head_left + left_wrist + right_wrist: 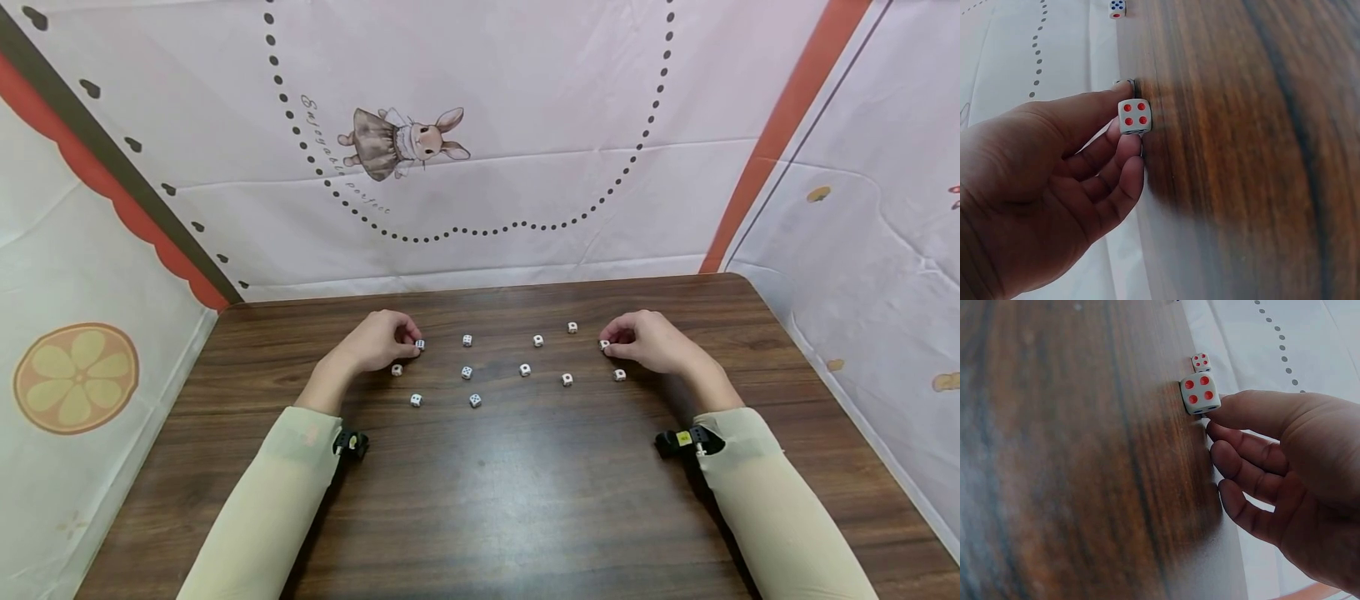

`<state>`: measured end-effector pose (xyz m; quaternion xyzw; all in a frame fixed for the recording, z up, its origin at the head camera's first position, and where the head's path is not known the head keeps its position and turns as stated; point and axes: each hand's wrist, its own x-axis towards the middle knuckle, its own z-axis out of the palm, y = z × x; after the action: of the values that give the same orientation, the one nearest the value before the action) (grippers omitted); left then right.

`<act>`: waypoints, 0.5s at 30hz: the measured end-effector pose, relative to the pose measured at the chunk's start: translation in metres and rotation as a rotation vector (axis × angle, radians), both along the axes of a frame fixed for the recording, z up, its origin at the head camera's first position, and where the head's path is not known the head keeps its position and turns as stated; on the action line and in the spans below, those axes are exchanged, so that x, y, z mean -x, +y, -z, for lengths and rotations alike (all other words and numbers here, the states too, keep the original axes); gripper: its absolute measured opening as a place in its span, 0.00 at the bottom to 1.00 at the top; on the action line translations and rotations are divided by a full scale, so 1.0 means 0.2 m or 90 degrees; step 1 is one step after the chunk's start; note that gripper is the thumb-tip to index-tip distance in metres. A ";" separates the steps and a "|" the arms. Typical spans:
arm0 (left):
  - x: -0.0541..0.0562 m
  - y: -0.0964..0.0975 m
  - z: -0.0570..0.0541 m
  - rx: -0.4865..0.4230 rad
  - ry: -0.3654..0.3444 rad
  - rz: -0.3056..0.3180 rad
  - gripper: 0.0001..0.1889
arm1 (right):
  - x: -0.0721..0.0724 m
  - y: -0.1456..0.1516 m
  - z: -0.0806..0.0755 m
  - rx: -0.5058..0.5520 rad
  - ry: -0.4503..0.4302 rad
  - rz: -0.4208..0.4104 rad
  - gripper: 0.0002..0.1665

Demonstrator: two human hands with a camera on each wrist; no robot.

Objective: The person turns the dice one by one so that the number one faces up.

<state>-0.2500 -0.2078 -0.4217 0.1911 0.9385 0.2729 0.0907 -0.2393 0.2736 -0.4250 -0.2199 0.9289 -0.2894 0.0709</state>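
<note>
My left hand [378, 342] is at the left of the dice, pinching a small white die [420, 344] between thumb and fingertips at the tabletop. Just below that hand lies another die [397, 370]; it shows four red pips in the left wrist view and partly covers the fingertips. On the other side my right hand [651, 340] pinches a die [604, 344] with thumb and index finger. Close under it sits a loose die [619, 375], whose red four faces the right wrist camera and hides the pinched die there. The other fingers of both hands are bent.
Between the hands several white dice lie scattered, among them one die [467, 341] at left and one die [572, 327] at the back. The brown wooden table [480, 500] ends at a printed cloth [525, 150] behind, with cloth at both sides too.
</note>
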 end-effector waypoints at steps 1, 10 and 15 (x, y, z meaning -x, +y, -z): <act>0.00 0.00 0.00 -0.001 0.000 0.001 0.06 | 0.00 0.00 0.00 0.000 0.001 0.000 0.06; 0.00 0.02 0.00 0.003 0.006 0.010 0.12 | 0.01 0.00 0.00 -0.006 0.004 0.004 0.06; 0.01 0.05 0.00 0.014 0.006 0.017 0.11 | 0.00 0.00 0.01 -0.014 0.004 0.005 0.06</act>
<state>-0.2519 -0.1979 -0.4213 0.2039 0.9392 0.2607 0.0918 -0.2402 0.2736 -0.4264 -0.2166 0.9330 -0.2790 0.0695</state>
